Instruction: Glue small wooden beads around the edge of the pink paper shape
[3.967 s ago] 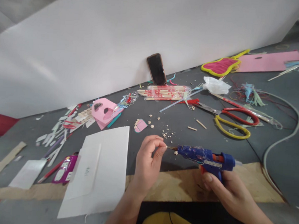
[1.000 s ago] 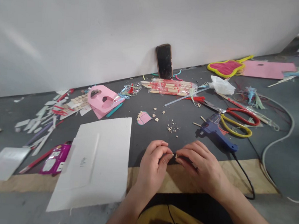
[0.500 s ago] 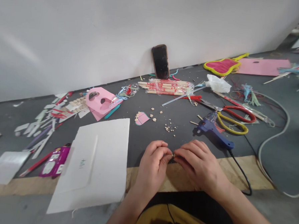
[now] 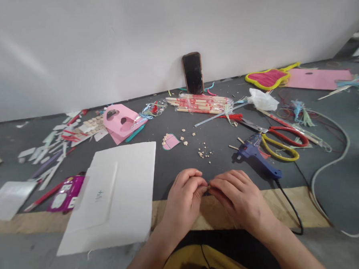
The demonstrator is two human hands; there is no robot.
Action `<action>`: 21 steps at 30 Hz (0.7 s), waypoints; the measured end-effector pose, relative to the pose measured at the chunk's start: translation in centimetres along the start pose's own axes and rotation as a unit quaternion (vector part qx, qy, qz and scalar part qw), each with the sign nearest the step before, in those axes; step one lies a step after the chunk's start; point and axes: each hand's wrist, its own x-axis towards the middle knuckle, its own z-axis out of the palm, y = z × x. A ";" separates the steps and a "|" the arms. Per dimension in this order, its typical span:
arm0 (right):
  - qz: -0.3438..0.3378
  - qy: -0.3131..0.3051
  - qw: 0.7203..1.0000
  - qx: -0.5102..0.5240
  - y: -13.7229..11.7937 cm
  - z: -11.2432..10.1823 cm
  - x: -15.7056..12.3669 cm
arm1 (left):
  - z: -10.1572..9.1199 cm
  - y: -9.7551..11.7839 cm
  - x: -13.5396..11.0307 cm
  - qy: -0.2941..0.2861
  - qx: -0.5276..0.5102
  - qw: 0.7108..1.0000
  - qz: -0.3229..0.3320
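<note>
One bit (image 4: pixel 208 187), heading and axis too small to read; left hand (image 4: pixel 185 194) and right hand (image 4: pixel 241 197) pinch it tip-to-tip.

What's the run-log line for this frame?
left hand: pinching | right hand: pinching, close against left | tiny piece: at fingertips, mostly hidden | pale bits: scattered beyond hands | glue gun: lying by scissors

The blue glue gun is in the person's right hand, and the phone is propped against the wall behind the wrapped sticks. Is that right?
Not quite: the blue glue gun is not in the right hand; the head view shows it lying on the table next to the scissors. The phone is indeed propped against the wall behind the wrapped sticks.
</note>
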 end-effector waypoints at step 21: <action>0.081 0.029 0.990 0.109 -0.8 0.4 -0.5 | 0.1 0.0 -0.1 0.004 -0.020 1.000 0.000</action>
